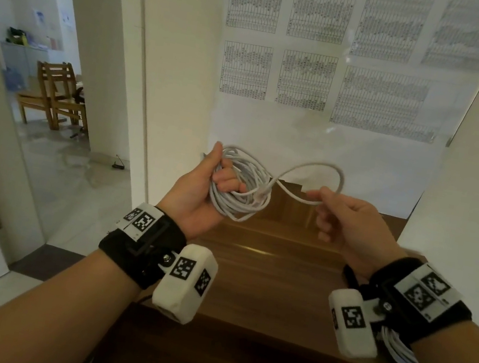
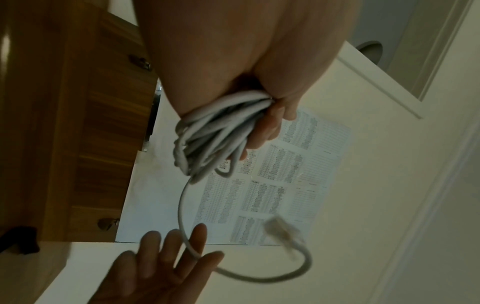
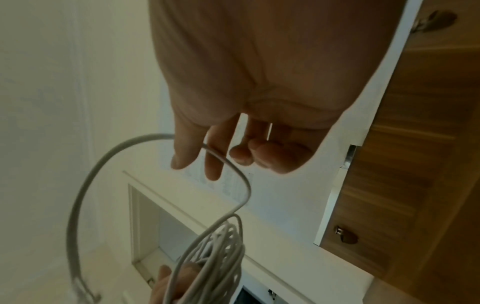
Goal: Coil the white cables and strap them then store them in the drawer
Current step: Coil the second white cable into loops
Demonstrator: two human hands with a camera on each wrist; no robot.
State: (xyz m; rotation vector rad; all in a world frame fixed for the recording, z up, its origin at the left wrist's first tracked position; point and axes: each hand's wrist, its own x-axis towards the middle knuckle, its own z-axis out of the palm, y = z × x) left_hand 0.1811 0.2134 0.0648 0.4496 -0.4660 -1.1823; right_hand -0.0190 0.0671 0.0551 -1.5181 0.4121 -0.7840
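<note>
Above the wooden cabinet, my left hand grips a coil of white cable, with several loops bunched in its curled fingers. A free length leaves the coil, arcs up and right, and comes back toward the coil with its clear plug at the end. My right hand pinches this loop between thumb and forefinger. In the left wrist view the coil hangs from the left hand's fingers, and the plug is blurred. The right wrist view shows the loop crossing the right hand's fingers above the coil.
The cabinet's drawer fronts carry metal knobs. Printed sheets hang on the white wall ahead, and white walls stand close on both sides. At the left an open doorway shows wooden chairs on a tiled floor.
</note>
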